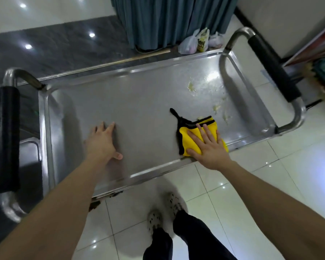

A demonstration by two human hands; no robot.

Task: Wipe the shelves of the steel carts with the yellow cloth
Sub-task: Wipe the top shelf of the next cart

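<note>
The steel cart's top shelf (pixel 143 102) fills the middle of the head view. A folded yellow cloth with black trim (pixel 190 136) lies on its near right part. My right hand (pixel 208 145) presses flat on the cloth with straight fingers. My left hand (pixel 102 141) rests flat on the bare shelf to the left, fingers spread. Yellowish crumbs and wet smears (pixel 214 96) cover the shelf's far right area beyond the cloth.
Black-padded handles stand at the cart's left end (pixel 7 137) and right end (pixel 272 64). A second steel cart shelf (pixel 29 152) shows at the left. Plastic bags (pixel 199 42) sit by a blue curtain (pixel 169 17) behind. My feet (pixel 163 211) stand on white tiles.
</note>
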